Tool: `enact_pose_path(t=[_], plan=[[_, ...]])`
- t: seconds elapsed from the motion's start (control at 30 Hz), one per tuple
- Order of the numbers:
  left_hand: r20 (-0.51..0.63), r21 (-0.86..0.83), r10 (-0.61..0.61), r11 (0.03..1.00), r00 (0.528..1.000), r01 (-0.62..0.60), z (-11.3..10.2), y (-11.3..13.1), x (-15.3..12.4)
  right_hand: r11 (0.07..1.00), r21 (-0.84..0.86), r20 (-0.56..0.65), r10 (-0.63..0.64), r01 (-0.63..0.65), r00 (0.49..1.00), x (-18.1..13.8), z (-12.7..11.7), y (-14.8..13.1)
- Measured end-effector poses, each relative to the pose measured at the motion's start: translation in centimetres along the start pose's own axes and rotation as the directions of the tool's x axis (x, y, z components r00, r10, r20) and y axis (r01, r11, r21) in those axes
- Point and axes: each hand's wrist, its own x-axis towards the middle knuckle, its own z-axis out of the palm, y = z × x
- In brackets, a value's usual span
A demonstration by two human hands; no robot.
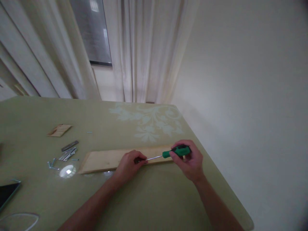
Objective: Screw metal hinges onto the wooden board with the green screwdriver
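My right hand is wrapped around the green and black handle of a screwdriver, held almost level and pointing left. Its thin metal shaft reaches to the fingertips of my left hand. Those fingers are closed on a small dark metal piece at the near edge of a wooden board. The kind of piece is mostly hidden by the fingers, and whether a screw sits at the tip cannot be made out. Lying flat on the table, the board runs left to right beneath both hands.
Left of the board lie metal strips, several screws and a single screw. A small wood piece is farther back. A dark flat device and a white cable lie near left. The table's right edge borders the wall.
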Motion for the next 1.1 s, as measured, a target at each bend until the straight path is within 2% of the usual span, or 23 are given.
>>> enact_pose_path(t=[0.27, 0.6, 0.7, 0.93, 1.03, 1.1], plan=[[0.033, -0.03, -0.008, 1.0, 0.999, 0.009, -0.1, 0.3, 0.2, 0.987, -0.14, 0.273, -0.041, 0.082, 0.961, 3.6, 1.5, -1.8], [0.062, -0.06, 0.012, 0.998, 0.998, -0.008, -0.3, 0.5, 0.3, 0.95, -0.256, 0.366, -0.077, 0.18, 0.927, 5.2, 2.4, -3.4], [0.061, -0.045, 0.018, 0.999, 0.998, -0.015, -0.2, 0.4, 0.4, 0.938, -0.267, 0.355, -0.119, 0.222, 0.927, 5.4, 2.4, -3.6], [0.056, -0.024, 0.033, 0.999, 0.998, -0.032, -0.1, 0.1, 0.4, 0.93, -0.294, 0.396, -0.09, 0.219, 0.914, 5.5, 2.7, -4.0], [0.058, -0.025, 0.051, 0.998, 0.997, -0.05, -0.1, 0.1, 0.3, 0.911, -0.338, 0.472, -0.053, 0.237, 0.88, 6.5, 2.9, -4.7], [0.061, -0.014, 0.074, 0.997, 0.995, -0.073, -0.2, 0.1, 0.3, 0.875, -0.403, 0.557, 0.003, 0.268, 0.831, 7.7, 3.2, -5.5]])
